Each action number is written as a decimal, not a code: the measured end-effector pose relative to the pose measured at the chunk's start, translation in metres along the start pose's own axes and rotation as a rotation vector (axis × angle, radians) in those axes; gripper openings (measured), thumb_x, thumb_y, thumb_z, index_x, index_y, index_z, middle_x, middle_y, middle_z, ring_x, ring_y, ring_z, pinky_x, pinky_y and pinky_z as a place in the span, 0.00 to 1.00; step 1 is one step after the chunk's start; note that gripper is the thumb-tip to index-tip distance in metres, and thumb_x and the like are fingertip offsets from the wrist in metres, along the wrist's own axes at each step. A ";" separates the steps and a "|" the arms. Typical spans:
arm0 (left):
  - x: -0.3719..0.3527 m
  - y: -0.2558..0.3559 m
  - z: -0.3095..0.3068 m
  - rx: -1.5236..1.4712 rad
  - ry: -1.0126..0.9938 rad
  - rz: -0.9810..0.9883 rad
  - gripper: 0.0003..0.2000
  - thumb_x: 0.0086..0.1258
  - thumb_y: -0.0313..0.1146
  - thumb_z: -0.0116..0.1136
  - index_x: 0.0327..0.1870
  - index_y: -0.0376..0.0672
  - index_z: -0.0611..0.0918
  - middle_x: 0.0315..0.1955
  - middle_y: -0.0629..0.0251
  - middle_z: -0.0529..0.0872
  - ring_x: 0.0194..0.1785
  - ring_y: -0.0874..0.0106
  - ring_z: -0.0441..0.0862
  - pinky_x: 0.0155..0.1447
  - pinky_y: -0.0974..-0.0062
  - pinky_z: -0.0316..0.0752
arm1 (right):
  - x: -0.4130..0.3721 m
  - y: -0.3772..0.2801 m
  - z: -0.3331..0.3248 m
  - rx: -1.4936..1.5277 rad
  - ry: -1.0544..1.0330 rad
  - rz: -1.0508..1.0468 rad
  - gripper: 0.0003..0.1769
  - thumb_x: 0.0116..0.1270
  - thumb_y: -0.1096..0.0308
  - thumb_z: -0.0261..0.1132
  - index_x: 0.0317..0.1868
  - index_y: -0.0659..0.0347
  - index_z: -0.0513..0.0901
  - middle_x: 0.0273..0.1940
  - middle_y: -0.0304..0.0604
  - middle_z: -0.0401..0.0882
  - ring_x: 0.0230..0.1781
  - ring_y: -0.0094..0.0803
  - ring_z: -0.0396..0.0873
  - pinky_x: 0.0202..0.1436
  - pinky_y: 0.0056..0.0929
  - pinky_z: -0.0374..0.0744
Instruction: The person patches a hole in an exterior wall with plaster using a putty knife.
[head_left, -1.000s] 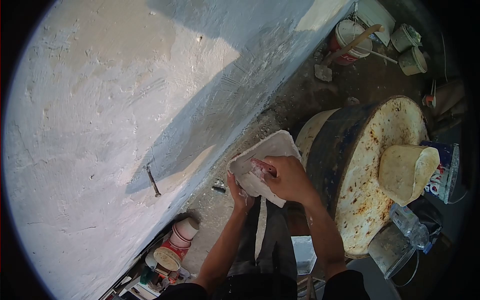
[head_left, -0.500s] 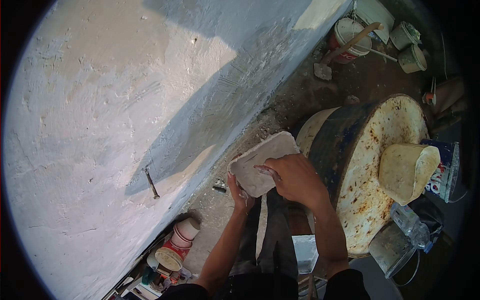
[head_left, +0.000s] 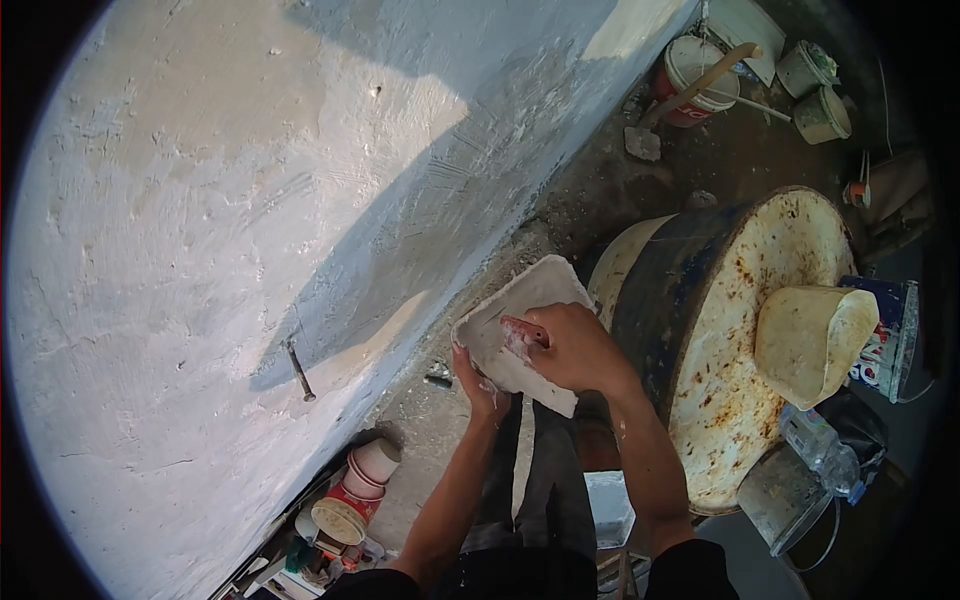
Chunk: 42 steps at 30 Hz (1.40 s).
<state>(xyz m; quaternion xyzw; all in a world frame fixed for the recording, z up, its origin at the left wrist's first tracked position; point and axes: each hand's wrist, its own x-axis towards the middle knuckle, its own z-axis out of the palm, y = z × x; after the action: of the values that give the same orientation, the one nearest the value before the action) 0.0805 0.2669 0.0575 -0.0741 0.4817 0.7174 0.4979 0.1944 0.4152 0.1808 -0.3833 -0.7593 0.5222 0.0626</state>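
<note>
A shallow rectangular tray [head_left: 540, 285], coated in pale plaster, is held in front of my legs. My left hand [head_left: 482, 385] grips its lower left side, with white smears on the fingers. Over the tray's inside, my right hand [head_left: 570, 348] has curled fingers coated in wet plaster; whether they pinch anything is hidden. The patchy white and grey plastered wall [head_left: 200, 250] fills the left side, with a metal spike [head_left: 301, 372] sticking out of it.
A rusty-topped drum [head_left: 740, 350] stands at right, bearing a yellowish container [head_left: 812, 345]. Beside it are a blue bucket [head_left: 885, 340], a plastic bottle [head_left: 822, 450] and a grey bucket [head_left: 785, 495]. Stacked buckets [head_left: 350, 495] lie lower left; a red-white bucket [head_left: 690, 80] stands upper right.
My right hand has shifted slightly left and its fingers are more curled in over the tray. The tray has tilted, its lower right corner now showing below my right hand.
</note>
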 end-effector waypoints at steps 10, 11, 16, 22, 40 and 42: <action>0.000 0.005 0.004 0.021 -0.040 -0.024 0.31 0.75 0.60 0.40 0.69 0.45 0.67 0.63 0.61 0.74 0.66 0.63 0.72 0.71 0.62 0.65 | -0.001 0.035 0.013 0.479 -0.050 0.248 0.07 0.58 0.79 0.64 0.37 0.72 0.82 0.26 0.38 0.81 0.28 0.17 0.74 0.30 0.26 0.73; 0.001 0.004 0.001 0.013 -0.055 -0.025 0.31 0.75 0.60 0.40 0.69 0.45 0.67 0.63 0.61 0.75 0.66 0.63 0.72 0.71 0.62 0.65 | 0.000 0.039 0.017 0.524 -0.036 0.261 0.07 0.59 0.79 0.64 0.39 0.72 0.83 0.27 0.37 0.81 0.28 0.17 0.75 0.30 0.25 0.73; -0.003 0.008 0.003 -0.054 -0.105 -0.060 0.29 0.77 0.58 0.36 0.68 0.45 0.68 0.61 0.59 0.76 0.65 0.63 0.74 0.71 0.61 0.65 | 0.001 0.037 0.016 0.804 0.035 0.312 0.12 0.58 0.78 0.64 0.43 0.72 0.84 0.28 0.38 0.82 0.27 0.20 0.76 0.31 0.25 0.74; -0.005 0.014 -0.005 0.008 -0.239 0.028 0.29 0.77 0.55 0.40 0.68 0.42 0.65 0.61 0.57 0.75 0.64 0.62 0.74 0.70 0.59 0.67 | -0.003 0.036 0.009 0.921 0.018 0.325 0.11 0.60 0.79 0.67 0.45 0.71 0.83 0.33 0.35 0.82 0.29 0.16 0.76 0.32 0.19 0.75; 0.010 0.038 -0.046 0.616 -0.252 0.389 0.31 0.76 0.58 0.35 0.72 0.47 0.62 0.68 0.61 0.68 0.70 0.62 0.68 0.72 0.55 0.63 | 0.133 0.025 -0.039 0.529 1.311 0.005 0.08 0.60 0.78 0.66 0.40 0.69 0.80 0.34 0.50 0.84 0.32 0.42 0.83 0.38 0.33 0.77; 0.010 0.043 -0.050 0.380 -0.211 0.214 0.31 0.75 0.58 0.36 0.73 0.47 0.61 0.69 0.61 0.68 0.70 0.62 0.68 0.72 0.55 0.64 | 0.153 0.018 -0.029 0.442 1.303 -0.099 0.10 0.58 0.79 0.67 0.42 0.69 0.80 0.35 0.52 0.83 0.33 0.46 0.83 0.39 0.36 0.78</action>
<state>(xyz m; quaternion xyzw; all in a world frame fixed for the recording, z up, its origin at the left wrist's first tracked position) 0.0234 0.2336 0.0522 0.1480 0.5584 0.6662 0.4717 0.1115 0.5384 0.1322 -0.5620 -0.4591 0.3244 0.6067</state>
